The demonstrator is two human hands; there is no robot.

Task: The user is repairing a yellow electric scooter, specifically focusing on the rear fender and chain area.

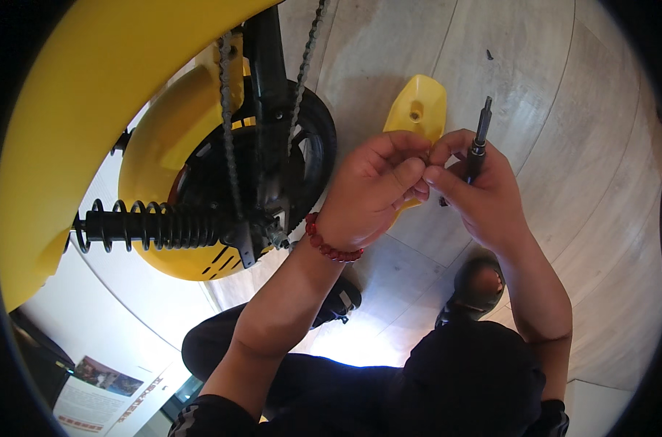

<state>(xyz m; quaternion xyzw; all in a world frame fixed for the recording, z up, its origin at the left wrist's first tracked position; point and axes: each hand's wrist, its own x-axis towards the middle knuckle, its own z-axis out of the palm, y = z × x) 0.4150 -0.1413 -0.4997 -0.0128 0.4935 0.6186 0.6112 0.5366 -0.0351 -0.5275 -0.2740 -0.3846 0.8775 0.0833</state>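
My left hand [378,182], with a red bead bracelet at the wrist, has its fingertips pinched together on something too small to make out. My right hand [476,197] meets it at the fingertips while gripping a black-and-silver screwdriver [479,138] that points up. Beneath both hands a yellow plastic piece [417,98] with a hole lies on the floor, partly hidden by them. A small dark screw or bit [489,54] rests on the floor beyond the screwdriver.
At left is a yellow vehicle body [40,160] with a black wheel [312,124], chain [229,131], coil-spring shock [152,226] and yellow mudguard [138,175]. My shoes [478,280] are on the wood-look floor [578,146]. A printed white sheet [87,400] sits at the lower left.
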